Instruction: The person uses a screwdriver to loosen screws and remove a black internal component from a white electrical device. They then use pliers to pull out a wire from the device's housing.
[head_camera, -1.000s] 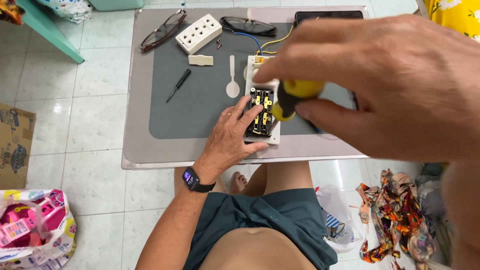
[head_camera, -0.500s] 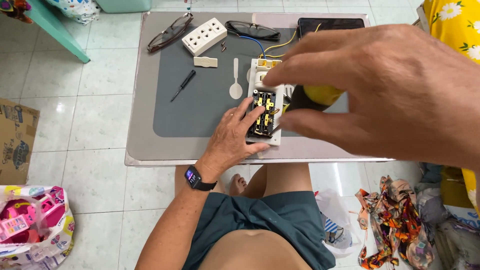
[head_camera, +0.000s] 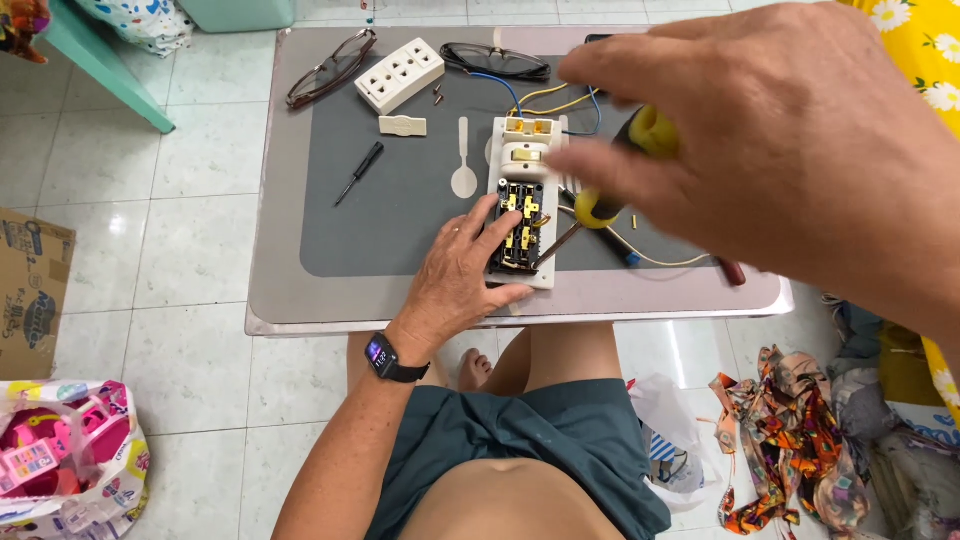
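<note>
On the left half of the low table, near its far edge, a pair of glasses and a white socket strip lie beside a small black screwdriver and a white plastic spoon, set apart from the work. Toward the near edge, the left hand lies flat, fingers together, pressing down the opened power strip, apparently to steady it. At right, the right hand grips a yellow-handled screwdriver, its tip angled at the strip's brass contacts. Loose coloured wires trail from the far end of the strip.
</note>
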